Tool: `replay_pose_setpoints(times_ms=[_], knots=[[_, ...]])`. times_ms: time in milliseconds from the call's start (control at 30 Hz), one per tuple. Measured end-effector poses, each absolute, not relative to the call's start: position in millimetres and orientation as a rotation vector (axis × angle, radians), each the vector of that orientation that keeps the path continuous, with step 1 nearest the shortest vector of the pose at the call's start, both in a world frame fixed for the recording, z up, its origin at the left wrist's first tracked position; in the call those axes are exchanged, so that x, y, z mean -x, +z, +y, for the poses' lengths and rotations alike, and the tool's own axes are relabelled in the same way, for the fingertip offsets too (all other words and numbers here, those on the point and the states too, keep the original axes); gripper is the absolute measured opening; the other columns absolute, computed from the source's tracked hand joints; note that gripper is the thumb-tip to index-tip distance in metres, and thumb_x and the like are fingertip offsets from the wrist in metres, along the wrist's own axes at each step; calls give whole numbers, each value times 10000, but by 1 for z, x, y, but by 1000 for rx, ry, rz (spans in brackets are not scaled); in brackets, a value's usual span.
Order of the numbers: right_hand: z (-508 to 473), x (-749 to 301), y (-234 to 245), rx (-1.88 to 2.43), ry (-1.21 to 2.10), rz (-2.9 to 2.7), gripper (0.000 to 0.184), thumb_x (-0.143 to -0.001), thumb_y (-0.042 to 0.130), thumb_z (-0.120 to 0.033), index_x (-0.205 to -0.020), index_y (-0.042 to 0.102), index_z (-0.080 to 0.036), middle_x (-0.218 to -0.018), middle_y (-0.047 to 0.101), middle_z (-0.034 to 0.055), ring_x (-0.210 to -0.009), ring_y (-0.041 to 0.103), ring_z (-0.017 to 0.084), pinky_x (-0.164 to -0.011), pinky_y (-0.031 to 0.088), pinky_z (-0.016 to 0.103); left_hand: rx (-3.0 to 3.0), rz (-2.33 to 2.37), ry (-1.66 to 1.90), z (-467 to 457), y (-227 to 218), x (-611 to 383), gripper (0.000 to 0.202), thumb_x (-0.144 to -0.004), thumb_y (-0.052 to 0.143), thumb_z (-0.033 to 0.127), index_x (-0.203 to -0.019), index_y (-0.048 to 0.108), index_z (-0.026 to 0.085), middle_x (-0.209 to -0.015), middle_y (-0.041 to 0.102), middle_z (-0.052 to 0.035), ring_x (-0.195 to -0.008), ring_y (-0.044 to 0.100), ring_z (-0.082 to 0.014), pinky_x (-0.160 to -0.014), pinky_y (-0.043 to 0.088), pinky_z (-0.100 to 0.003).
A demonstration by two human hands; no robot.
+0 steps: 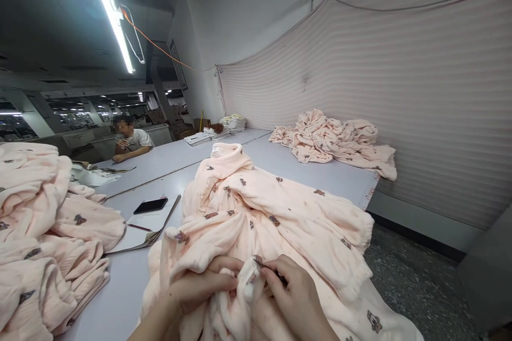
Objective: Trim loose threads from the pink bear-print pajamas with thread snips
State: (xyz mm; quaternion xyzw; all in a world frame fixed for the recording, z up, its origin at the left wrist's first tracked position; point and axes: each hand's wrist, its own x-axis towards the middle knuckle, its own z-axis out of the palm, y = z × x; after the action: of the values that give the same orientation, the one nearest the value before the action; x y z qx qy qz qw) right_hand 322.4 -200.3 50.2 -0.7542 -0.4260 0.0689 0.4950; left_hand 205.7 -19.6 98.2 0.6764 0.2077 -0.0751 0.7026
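A pale pink fleece garment point(260, 197) with small brown bear prints lies spread over the table in front of me. My left hand point(204, 282) pinches a bunched fold of its cloth near the table's front edge. In my right hand point(290, 282) is a small dark pointed tool point(259, 262), mostly hidden by the fingers; it resembles thread snips. Its tip touches the raised fold just right of my left fingers. The garment's collar point(227, 152) points away from me, and one sleeve point(354, 272) reaches towards the right edge.
A heap of similar garments point(36, 245) fills the left side, another pile point(332, 138) lies back right. Between them, a phone point(150, 206) rests on papers point(160, 224) beside a pen point(140, 227). Folded stacks point(233, 123) stand at the back. A person point(134, 141) sits across the table point(172, 170).
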Motion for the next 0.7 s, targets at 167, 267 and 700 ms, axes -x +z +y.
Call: replay_pose_setpoints(times_ms=[167,267,700], knots=[[-202,-323,56,1846,162,-1110,159,-878,545,-258,-944,689,-248,-877,684,17,-818,648,181,-691,457,243,-1522,410,-212,-15,92,-204,395,-713,673,142,-1099,689,221,-864,712,4,-807,612,-147,-734,460,-234],[-205,-321,56,1896,80,-1168,177,-893,509,-234,-949,677,-246,-876,680,21,-796,648,178,-668,448,243,-1499,395,-200,-15,89,-204,411,-712,671,135,-1114,678,219,-900,715,0,-802,616,-143,-728,468,-233],[-205,-312,48,2012,-196,-1257,127,-837,565,-199,-886,667,-255,-788,678,19,-683,637,195,-598,394,271,-1506,418,-204,-21,93,-205,442,-690,622,89,-1115,662,204,-931,730,-6,-812,636,-143,-715,474,-225]])
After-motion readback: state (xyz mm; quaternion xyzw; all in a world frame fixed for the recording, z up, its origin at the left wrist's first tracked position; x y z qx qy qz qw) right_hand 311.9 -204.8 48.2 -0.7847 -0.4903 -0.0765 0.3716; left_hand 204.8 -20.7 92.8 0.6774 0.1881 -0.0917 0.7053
